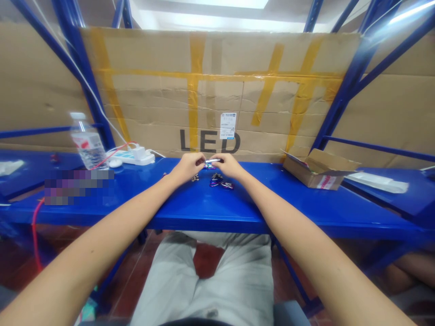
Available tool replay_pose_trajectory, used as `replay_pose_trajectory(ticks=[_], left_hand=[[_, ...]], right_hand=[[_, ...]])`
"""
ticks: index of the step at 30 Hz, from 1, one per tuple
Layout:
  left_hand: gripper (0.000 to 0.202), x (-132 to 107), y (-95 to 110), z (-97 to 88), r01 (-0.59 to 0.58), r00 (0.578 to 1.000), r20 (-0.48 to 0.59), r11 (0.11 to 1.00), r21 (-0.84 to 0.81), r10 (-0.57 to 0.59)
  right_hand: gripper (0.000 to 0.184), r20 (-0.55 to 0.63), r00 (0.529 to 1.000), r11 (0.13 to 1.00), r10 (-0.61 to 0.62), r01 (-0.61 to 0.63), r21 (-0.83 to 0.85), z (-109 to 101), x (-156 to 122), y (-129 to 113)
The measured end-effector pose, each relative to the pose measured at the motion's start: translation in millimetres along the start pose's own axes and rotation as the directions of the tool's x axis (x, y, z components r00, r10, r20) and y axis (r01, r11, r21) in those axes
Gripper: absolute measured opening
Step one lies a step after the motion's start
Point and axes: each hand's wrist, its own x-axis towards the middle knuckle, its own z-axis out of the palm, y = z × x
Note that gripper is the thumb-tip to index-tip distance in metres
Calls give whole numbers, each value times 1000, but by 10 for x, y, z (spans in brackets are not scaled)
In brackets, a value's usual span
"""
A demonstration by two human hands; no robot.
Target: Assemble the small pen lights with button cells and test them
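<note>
My left hand (187, 166) and my right hand (229, 165) meet over the middle of the blue shelf (204, 208). Both are closed in a pinch on a small silvery metal piece (211, 160) held between them. Just below the hands several small metal parts (219, 180), some purple and some dark, lie loose on the shelf. The fingertips are too small to show exactly how they grip.
A plastic water bottle (87, 142) stands at the left, with a white power strip (134, 155) and a red cable behind it. An open cardboard box (316, 168) sits at the right. A taped cardboard sheet marked LED (217, 90) forms the back wall. Blue rack posts flank it.
</note>
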Motion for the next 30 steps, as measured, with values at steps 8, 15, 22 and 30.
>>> replay_pose_trajectory(ticks=[8, 15, 22, 30], left_hand=[[9, 1, -32, 69, -51, 999, -8, 979, 195, 53], [8, -10, 50, 61, -7, 1000, 5, 976, 220, 6], [7, -5, 103, -18, 49, 990, -135, 999, -22, -52], [21, 26, 166, -14, 52, 962, -203, 852, -521, -183]], right_hand=[[19, -14, 999, 999, 33, -32, 14, 9, 4, 5], [19, -2, 1000, 1000, 18, -18, 19, 18, -1, 0], [19, 1, 998, 987, 63, -62, 150, -32, -14, -44], [34, 163, 983, 777, 89, -171, 606, -31, -57, -86]])
